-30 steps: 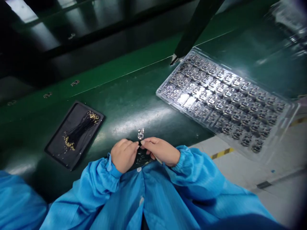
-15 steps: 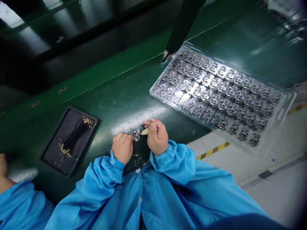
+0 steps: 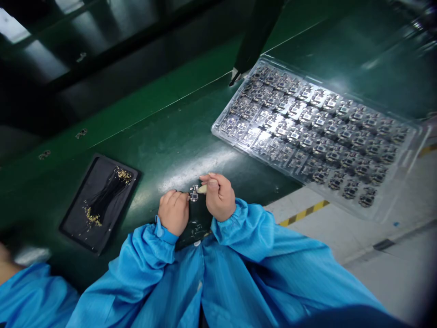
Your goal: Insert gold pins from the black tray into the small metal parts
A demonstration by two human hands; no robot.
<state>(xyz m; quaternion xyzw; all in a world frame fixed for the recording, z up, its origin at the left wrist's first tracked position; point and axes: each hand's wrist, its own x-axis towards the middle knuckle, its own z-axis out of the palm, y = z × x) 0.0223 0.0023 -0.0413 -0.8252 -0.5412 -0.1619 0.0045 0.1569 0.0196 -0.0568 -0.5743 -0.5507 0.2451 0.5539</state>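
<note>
The left hand (image 3: 174,212) pinches a small circuit board (image 3: 194,193) by one edge over the green table (image 3: 164,136), and the right hand (image 3: 220,197) holds a pale pointed tool (image 3: 202,188) against its other edge; the hands are close together but apart; the board's long axis seems to run away from the person, toward the clear plastic tray (image 3: 218,130); a loosened pinch could drop the board, and a slipping tool could scratch it.

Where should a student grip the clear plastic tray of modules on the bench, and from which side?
Probably the near right rim of the clear plastic tray, coming from the near side: that corner overhangs the green bench edge, so fingers could slip beneath, away from the packed modules.
</note>
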